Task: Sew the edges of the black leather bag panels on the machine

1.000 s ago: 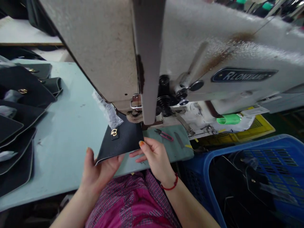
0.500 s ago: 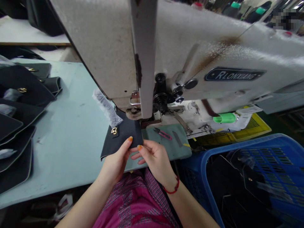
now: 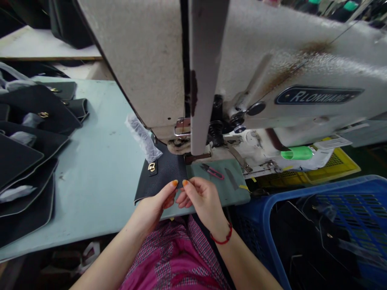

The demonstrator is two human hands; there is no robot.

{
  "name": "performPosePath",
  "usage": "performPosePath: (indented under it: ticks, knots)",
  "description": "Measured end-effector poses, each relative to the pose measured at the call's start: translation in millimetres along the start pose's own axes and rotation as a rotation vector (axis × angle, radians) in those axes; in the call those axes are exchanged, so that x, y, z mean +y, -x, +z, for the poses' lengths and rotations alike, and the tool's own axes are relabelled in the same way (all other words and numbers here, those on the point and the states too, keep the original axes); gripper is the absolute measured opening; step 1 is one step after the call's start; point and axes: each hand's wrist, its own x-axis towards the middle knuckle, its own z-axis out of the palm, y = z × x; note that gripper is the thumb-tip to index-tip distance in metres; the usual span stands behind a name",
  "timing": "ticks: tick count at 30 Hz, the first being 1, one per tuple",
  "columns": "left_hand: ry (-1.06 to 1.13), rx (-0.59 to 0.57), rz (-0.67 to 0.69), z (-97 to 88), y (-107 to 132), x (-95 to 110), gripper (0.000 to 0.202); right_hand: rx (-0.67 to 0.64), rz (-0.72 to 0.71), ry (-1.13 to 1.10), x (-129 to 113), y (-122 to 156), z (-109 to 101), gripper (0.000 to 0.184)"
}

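A black leather bag panel lies on the table under the head of a sewing machine. It carries a gold buckle and a strip wrapped in clear plastic. My left hand pinches the panel's near edge, thumb on top and fingers underneath. My right hand is closed at the near right corner of the same panel, its thumb tip close to the left thumb. The far end of the panel is hidden beneath the machine head.
Several black panels with buckles are stacked on the pale green table at left. Pink thread snips lie right of the panel. A blue basket with black pieces stands at right, near a yellow crate.
My right hand's thumb has come to the panel's edge, and its fingers have curled in. The left thumb has slid slightly right along the edge. The whole view has shifted a little.
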Motion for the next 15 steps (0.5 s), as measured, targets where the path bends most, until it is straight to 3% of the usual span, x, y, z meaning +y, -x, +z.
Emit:
performPosePath:
  ticks: [2, 10, 15]
  knots:
    - [0.038, -0.002, -0.046, 1.3, 0.8, 1.2, 0.039, 0.008, 0.002, -0.006, -0.3, -1.0, 0.7, 0.037]
    - [0.043, 0.03, -0.01, 6.6, -3.5, 11.0, 0.039, 0.026, -0.013, -0.015, -0.7, -14.0, 3.2, 0.037]
    - [0.025, -0.007, 0.026, 8.4, -12.6, 19.4, 0.037, 0.035, -0.037, -0.012, -3.2, -24.4, 4.4, 0.037]
